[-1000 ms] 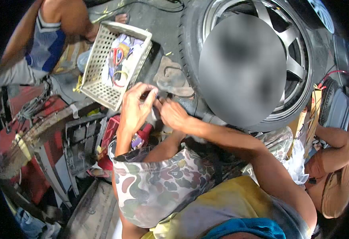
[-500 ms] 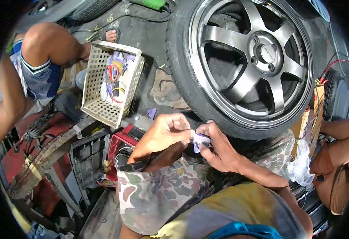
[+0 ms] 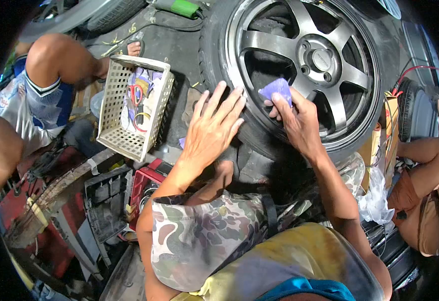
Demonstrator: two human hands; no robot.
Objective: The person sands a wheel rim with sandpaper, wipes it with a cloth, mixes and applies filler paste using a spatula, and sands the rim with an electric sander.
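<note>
A folded piece of purple sandpaper [image 3: 279, 91] is pinched between the thumb and fingers of my right hand [image 3: 299, 120], over the lower left of the wheel rim [image 3: 256, 40]. The rim is grey metal with several spokes and sits in a black tire [image 3: 213, 55]. My left hand [image 3: 212, 123] lies open with its fingers stretched out, the fingertips at the tire's lower left edge by the rim lip. Nothing shows in it, though its palm is hidden.
Left of the wheel, a cream plastic basket [image 3: 106, 95] holds red-handled scissors [image 3: 137, 95] and scraps of purple paper. A green power tool [image 3: 184, 8] with a cable lies behind. Other people sit at left [image 3: 49, 65] and right [image 3: 420, 165]. An open red toolbox [image 3: 138, 183] is near my left forearm.
Both hands have parted from handling the sandpaper together. My right hand has carried it up over the rim, and my left hand has opened and reached to the tire.
</note>
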